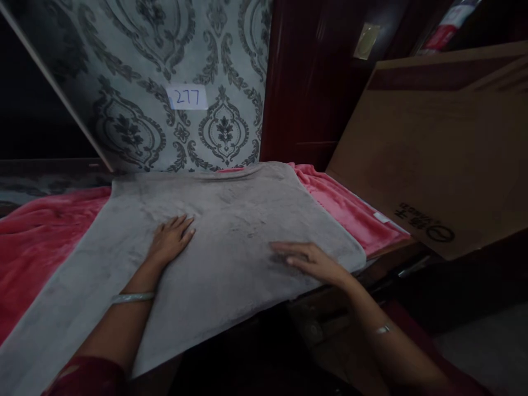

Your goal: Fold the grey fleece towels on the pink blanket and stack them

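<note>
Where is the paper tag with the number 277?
The tag is stuck on the patterned wall panel, upper left of centre, above the grey towel.

Dim room, low light overall. Back wall: grey-green damask wallpaper (pixel 136 66), with a small white label (pixel 187 97) reading "277" stuck on it. A pale slanted strip (pixel 58 91) runs diagonally across the wall's left side; beyond it the far left is black. Right of the wallpaper: dark red-brown wooden panel (pixel 313 82), glossy, with a small pale plate (pixel 366 40) high up. Large flat cardboard box (pixel 433 148) leans at the worktop's right edge, black printed logo near its lower corner. A red-and-white item (pixel 447 25) shows at top right, too blurred to identify. Grey floor (pixel 487 352) visible bottom right.
</note>
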`<state>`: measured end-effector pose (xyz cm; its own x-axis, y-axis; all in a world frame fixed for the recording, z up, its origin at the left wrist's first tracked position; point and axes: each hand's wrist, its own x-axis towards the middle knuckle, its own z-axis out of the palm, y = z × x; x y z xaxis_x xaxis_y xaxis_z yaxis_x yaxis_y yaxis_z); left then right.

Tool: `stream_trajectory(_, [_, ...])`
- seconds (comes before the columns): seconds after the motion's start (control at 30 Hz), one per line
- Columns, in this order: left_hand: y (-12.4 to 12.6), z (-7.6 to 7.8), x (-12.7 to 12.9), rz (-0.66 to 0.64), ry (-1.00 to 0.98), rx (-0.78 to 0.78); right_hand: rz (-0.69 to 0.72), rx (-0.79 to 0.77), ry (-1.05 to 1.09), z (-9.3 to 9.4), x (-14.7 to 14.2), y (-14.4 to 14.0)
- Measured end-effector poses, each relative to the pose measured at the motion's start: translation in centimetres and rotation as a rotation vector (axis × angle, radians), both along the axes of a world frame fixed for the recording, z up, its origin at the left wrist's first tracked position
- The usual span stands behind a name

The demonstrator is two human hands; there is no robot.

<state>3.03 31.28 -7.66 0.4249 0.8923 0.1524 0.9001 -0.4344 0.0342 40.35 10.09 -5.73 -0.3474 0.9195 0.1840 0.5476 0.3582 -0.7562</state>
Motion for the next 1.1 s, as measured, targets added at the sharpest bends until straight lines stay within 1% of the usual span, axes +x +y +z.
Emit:
stream_trajectory(0.07, [0.0, 0.0, -0.1, 0.004, -0.006, 0.006, -0.248, 0.140, -0.155, 0.1, 0.8, 4.1])
stream_trajectory(0.1, [0.1, 0.1, -0.1, 0.005, -0.010, 0.008, -0.382, 0.129, -0.283, 0.0, 1.2, 6.1])
stream_trajectory(0.13, [0.2, 0.0, -0.1, 0.004, -0.012, 0.011, -0.500, 0.064, -0.426, -0.1, 1.6, 7.9])
stream_trajectory(0.17, [0.2, 0.0, -0.2, 0.000, -0.015, 0.014, -0.590, 0.001, -0.533, -0.4, 1.9, 9.4])
stream_trajectory(0.2, [0.3, 0.0, -0.3, -0.005, -0.017, 0.019, -0.648, -0.059, -0.611, -0.8, 2.2, 10.4])
stream_trajectory(0.27, [0.5, -0.1, -0.4, -0.014, -0.022, 0.030, -0.696, -0.115, -0.671, -1.6, 2.8, 11.1])
stream_trajectory(0.37, [0.8, -0.3, -0.6, -0.030, -0.026, 0.041, -0.739, -0.164, -0.737, -2.8, 3.8, 9.6])
stream_trajectory(0.5, [1.1, -0.5, -0.7, -0.044, -0.028, 0.041, -0.868, -0.283, -0.820, -3.5, 6.6, 5.2])
stream_trajectory(0.6, [1.2, -0.5, -0.6, -0.037, -0.022, 0.026, -1.005, -0.350, -0.849, -3.6, 8.9, 1.9])
stream_trajectory(0.67, [1.2, -0.5, -0.5, -0.022, -0.015, 0.015, -1.098, -0.365, -0.863, -3.3, 9.7, 0.9])
stream_trajectory(0.7, [1.1, -0.5, -0.4, -0.016, -0.013, 0.014, -1.124, -0.350, -0.865, -3.0, 9.7, 1.0])
stream_trajectory(0.73, [1.1, -0.5, -0.4, -0.012, -0.012, 0.017, -1.121, -0.322, -0.860, -2.7, 9.4, 1.5])
stream_trajectory(0.77, [1.0, -0.5, -0.3, -0.011, -0.012, 0.021, -1.087, -0.286, -0.842, -2.3, 8.7, 2.4])
stream_trajectory(0.83, [0.9, -0.5, -0.3, -0.012, -0.014, 0.028, -0.927, -0.194, -0.777, -1.5, 6.3, 5.2])
stream_trajectory(0.93, [0.8, -0.5, -0.5, -0.019, -0.022, 0.048, -0.632, -0.062, -0.700, -0.4, 1.2, 10.7])
stream_trajectory(1.03, [0.7, -0.6, -0.7, -0.018, -0.020, 0.072, -0.438, 0.024, -0.678, -0.1, -3.6, 15.4])
stream_trajectory(1.1, [0.6, -0.6, -0.8, -0.014, -0.011, 0.070, -0.330, 0.051, -0.672, -0.2, -5.0, 17.5])
